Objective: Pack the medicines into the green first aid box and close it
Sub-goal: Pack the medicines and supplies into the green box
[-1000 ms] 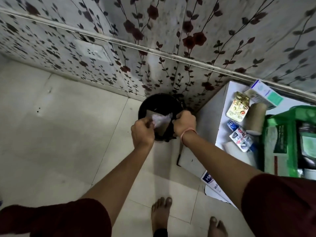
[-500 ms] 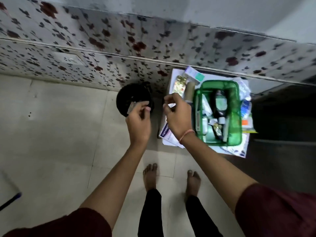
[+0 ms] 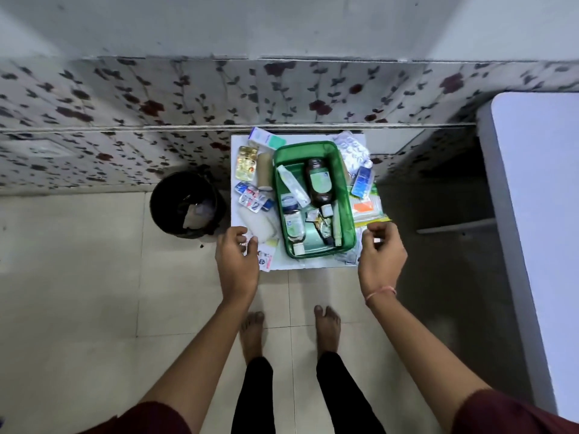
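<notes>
The green first aid box (image 3: 305,145) stands open on a low white table (image 3: 313,264). Inside lie a brown bottle (image 3: 318,183), a white tube (image 3: 293,186) and a small bottle (image 3: 293,223). Left of the box lie a gold blister pack (image 3: 246,162), a tan roll (image 3: 264,170), blue and red strips (image 3: 252,198) and a white pad (image 3: 258,225). Silver strips (image 3: 352,151), a blue pack (image 3: 362,181) and an orange packet (image 3: 365,208) lie to its right. My left hand (image 3: 236,258) pinches a small blister strip (image 3: 265,258) at the table's front left corner. My right hand (image 3: 380,255) hovers, fingers loosely curled, over the front right corner.
A black bin (image 3: 186,203) with crumpled wrappers in it stands on the tiled floor left of the table. A flowered wall runs behind. A tall white surface (image 3: 539,214) fills the right side. My bare feet (image 3: 327,327) stand just in front of the table.
Both hands have left the bin and swung right to the table's front corners. The view has turned from the bin to the green box.
</notes>
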